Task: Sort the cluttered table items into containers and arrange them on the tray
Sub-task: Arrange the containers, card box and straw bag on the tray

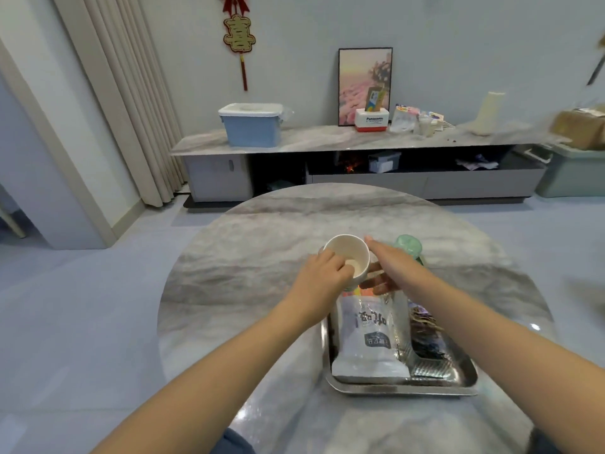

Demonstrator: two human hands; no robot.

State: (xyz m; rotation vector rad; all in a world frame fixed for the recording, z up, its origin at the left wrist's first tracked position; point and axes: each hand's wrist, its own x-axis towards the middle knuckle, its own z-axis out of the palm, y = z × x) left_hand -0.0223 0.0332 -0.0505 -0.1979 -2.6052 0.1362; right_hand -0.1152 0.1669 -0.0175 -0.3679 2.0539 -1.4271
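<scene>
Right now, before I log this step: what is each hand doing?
Left hand: grips the white cup by its side.
Right hand: fingers straight beside the cup; whether it holds anything cannot be told.

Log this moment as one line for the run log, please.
left hand grips white cup | right hand open beside cup | snack bags on tray | green cup behind

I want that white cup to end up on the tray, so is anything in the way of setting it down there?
The left hand grips the white cup just beyond the tray. A white packet and a dark packet cover most of the tray, leaving little bare room. The right hand reaches past the cup, toward a green container.
</scene>
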